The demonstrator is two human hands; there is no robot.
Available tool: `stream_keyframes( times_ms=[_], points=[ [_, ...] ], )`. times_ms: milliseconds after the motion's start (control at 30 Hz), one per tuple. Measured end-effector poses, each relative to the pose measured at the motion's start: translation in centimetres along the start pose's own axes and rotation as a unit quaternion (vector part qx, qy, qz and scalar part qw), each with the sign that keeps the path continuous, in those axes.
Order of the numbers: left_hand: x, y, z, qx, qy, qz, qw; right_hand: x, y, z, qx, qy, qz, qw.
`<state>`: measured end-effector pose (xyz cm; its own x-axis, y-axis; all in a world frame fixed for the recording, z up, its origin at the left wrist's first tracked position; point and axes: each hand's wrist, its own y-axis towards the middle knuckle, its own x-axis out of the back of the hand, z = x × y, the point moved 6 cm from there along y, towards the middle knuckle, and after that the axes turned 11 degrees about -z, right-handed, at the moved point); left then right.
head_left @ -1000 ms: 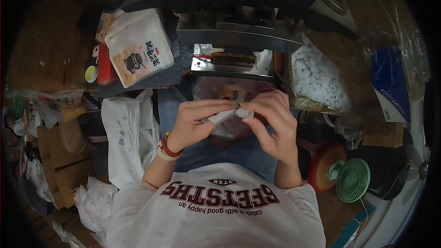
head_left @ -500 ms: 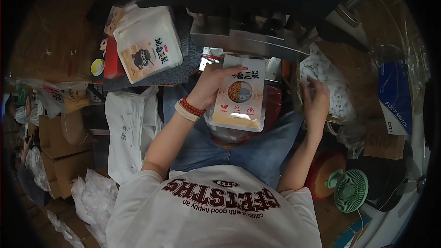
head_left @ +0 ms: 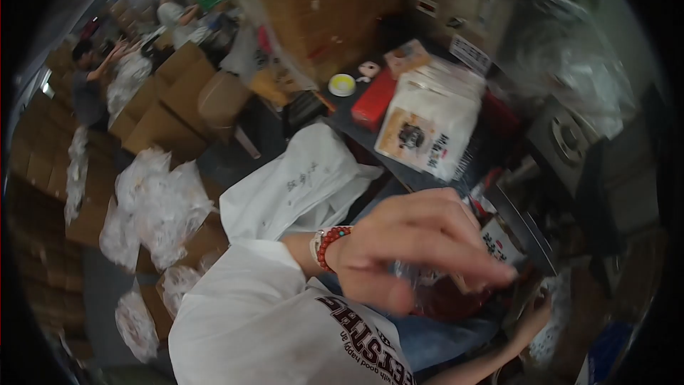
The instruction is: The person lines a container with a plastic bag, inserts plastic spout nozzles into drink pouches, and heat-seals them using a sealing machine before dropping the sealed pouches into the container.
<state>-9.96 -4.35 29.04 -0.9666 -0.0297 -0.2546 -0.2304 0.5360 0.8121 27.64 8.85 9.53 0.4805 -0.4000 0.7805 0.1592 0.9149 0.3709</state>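
Observation:
My left hand (head_left: 420, 246) is raised close to the camera, a beaded bracelet (head_left: 329, 249) at its wrist. Its fingers are loosely bent and apart, holding nothing. Beyond its fingers, a printed pouch (head_left: 504, 244) shows in part by the edge of the machine (head_left: 524, 224), apparently out of my grasp. Low on the right, my right hand (head_left: 539, 311) is at the container of small white plastic parts (head_left: 547, 339). Its fingers are dim and partly hidden, so their grip does not show. A stack of printed pouches (head_left: 434, 125) lies on the dark worktop.
A red box (head_left: 374, 102) and a yellow-and-white round tub (head_left: 342, 85) stand beside the stack. A white sack (head_left: 292, 185) lies at my left. Clear plastic bags (head_left: 157, 203) and cardboard boxes (head_left: 167, 128) fill the floor; two people (head_left: 174, 14) are farther back.
The view has swung left and tilted. My left hand has let go of the pouch and come up toward the camera. My right hand remains by the white parts.

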Motion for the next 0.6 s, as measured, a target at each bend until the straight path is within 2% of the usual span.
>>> stream_keyframes(
  times_ms=[67, 133, 433, 567, 600],
  points=[
    [-0.4, 1.5, -4.9, -0.152, -0.057, -0.065, 0.985, -0.5, 0.6, -1.5, -0.017, -0.035, 0.026, 0.999],
    [-0.6, 1.2, -5.1, -0.173, -0.033, -0.074, 0.982, -1.8, 1.2, -3.1, -0.009, -0.069, 0.034, 0.997],
    [-0.6, 0.7, -3.2, -0.153, -0.010, -0.084, 0.985, -2.5, 1.0, -4.2, -0.020, -0.085, -0.052, 0.995],
    [-0.6, 0.2, -1.4, -0.152, -0.003, -0.063, 0.986, -3.0, 2.4, -7.9, 0.036, -0.057, -0.106, 0.992],
    [0.3, -0.1, 1.0, -0.110, 0.174, -0.071, 0.976, -3.1, 2.8, -8.3, 0.050, -0.051, -0.120, 0.990]
  ],
)
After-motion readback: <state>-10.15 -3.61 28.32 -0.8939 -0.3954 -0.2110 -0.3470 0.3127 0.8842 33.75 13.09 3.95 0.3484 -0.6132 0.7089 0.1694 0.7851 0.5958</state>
